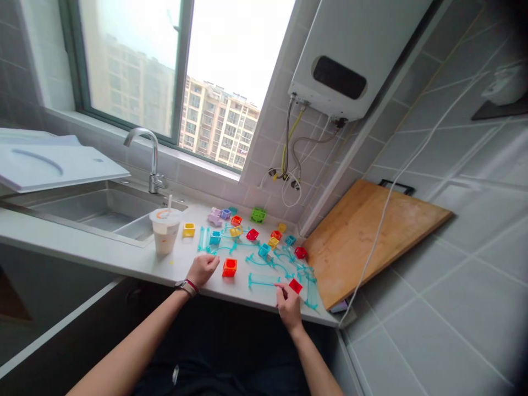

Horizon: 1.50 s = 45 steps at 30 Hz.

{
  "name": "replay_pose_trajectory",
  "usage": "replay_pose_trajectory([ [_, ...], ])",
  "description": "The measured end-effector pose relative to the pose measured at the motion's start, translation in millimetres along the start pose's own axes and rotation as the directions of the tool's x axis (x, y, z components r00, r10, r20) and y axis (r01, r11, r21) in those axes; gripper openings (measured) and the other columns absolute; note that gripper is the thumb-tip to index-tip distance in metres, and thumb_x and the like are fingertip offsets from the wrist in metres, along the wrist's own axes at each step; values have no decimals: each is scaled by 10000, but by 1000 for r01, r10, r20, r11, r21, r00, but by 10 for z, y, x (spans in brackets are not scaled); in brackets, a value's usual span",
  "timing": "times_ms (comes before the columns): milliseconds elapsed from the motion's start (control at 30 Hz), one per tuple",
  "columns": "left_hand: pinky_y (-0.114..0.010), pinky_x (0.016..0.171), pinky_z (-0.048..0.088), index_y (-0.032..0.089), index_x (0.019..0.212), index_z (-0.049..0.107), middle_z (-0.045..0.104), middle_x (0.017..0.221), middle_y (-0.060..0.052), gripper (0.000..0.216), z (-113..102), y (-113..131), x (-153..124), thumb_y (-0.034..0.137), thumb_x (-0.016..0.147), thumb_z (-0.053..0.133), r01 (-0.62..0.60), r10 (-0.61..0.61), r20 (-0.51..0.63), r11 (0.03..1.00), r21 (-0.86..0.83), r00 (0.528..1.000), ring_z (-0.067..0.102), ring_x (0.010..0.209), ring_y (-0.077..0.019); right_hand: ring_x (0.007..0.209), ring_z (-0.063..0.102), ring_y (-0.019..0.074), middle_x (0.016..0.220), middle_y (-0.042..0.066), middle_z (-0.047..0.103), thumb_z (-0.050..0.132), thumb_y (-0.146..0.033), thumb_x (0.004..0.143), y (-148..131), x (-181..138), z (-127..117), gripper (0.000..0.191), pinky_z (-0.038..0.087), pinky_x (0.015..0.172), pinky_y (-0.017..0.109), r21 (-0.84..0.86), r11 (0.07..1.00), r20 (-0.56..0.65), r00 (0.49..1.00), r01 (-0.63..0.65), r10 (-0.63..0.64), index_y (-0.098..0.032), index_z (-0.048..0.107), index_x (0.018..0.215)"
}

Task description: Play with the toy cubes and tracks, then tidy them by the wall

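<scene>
My left hand [203, 269], with a watch and a red band at its wrist, rests closed at the counter's front edge. What its curled fingers hold, if anything, is hidden. Just right of it sits an orange open-framed cube [230, 268]. Over the front edge further right is my right hand [289, 306], its index finger stretched toward the end of a straight teal plastic track piece [264, 280]. Beside those fingers lies a red block [295, 286]; whether they touch it I cannot tell. Behind both hands are several teal track pieces [226, 240] and coloured cubes [252, 234].
A lidded drink cup [164, 234] with a straw stands left of my left hand, near the sink [103, 206] and tap [153, 165]. A wooden board [371, 236] leans on the right wall, with a white cable [377, 231] across it. A water heater [350, 60] hangs above.
</scene>
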<state>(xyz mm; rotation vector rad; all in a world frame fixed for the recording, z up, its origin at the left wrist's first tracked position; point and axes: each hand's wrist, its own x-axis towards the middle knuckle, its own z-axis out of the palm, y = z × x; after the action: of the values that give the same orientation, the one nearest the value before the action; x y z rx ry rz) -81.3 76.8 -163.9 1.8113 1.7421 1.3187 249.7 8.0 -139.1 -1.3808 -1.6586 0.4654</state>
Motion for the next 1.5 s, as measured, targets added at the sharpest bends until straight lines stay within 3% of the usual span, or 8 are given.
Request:
replay_pose_trajectory([
  [167,-278,564,229,216,478,324,283,502,51,470,-4,46,-12,438,872,455,-27,28,28,999,-33,999,346,514,-115,499,592,179,551,9,605,453,-485,965,-126,304,-330,503,479,519,274,6,1000,43,999,-10,10,-80,730,1075],
  [300,-280,569,226,215,485,317,284,495,52,466,-1,58,-23,436,869,463,-37,39,52,999,-38,998,331,514,-117,524,607,166,606,20,643,453,-478,970,-222,727,-424,489,492,543,265,-56,998,172,985,2,8,-97,730,1101],
  [433,-284,561,215,217,491,315,282,491,54,462,4,52,-31,429,872,468,-39,41,60,998,-42,997,315,516,-121,603,657,171,697,28,706,549,-410,954,-242,1351,-295,355,526,608,273,-198,980,346,937,36,36,-150,758,1073],
  [533,-284,556,211,218,498,317,287,493,56,465,4,47,-34,436,879,470,-44,47,60,998,-53,997,319,517,-121,793,712,206,870,47,754,708,-353,898,-228,1809,-103,233,567,778,337,-347,934,451,888,80,91,-157,762,1011],
  [700,-287,551,200,218,512,303,277,483,63,473,9,35,-39,437,894,476,-49,52,58,997,-60,997,307,492,-113,1043,678,222,1224,84,673,644,-353,994,-147,2255,242,276,578,911,438,-521,843,519,833,133,189,-172,653,1202],
  [1067,-276,545,212,221,559,270,251,520,64,472,27,5,-60,438,931,464,-53,60,91,996,-78,994,296,513,-111,1068,670,235,1244,90,660,658,-349,984,334,2323,566,299,579,912,445,-615,783,463,845,89,267,-168,643,1223],
  [1333,-271,541,222,223,561,268,244,529,63,475,-1,41,-75,443,938,454,-59,65,78,995,-84,995,298,516,-111,896,674,186,1036,49,691,666,-374,971,439,2139,617,237,574,813,377,-591,805,440,860,61,258,-151,670,1051],
  [1500,-272,539,217,224,556,265,248,525,66,478,10,28,-64,446,932,461,-66,72,76,995,-80,994,291,510,-109,819,665,176,850,-5,680,757,-292,842,449,2091,579,226,514,746,288,-545,837,402,893,55,203,-199,636,1010],
])
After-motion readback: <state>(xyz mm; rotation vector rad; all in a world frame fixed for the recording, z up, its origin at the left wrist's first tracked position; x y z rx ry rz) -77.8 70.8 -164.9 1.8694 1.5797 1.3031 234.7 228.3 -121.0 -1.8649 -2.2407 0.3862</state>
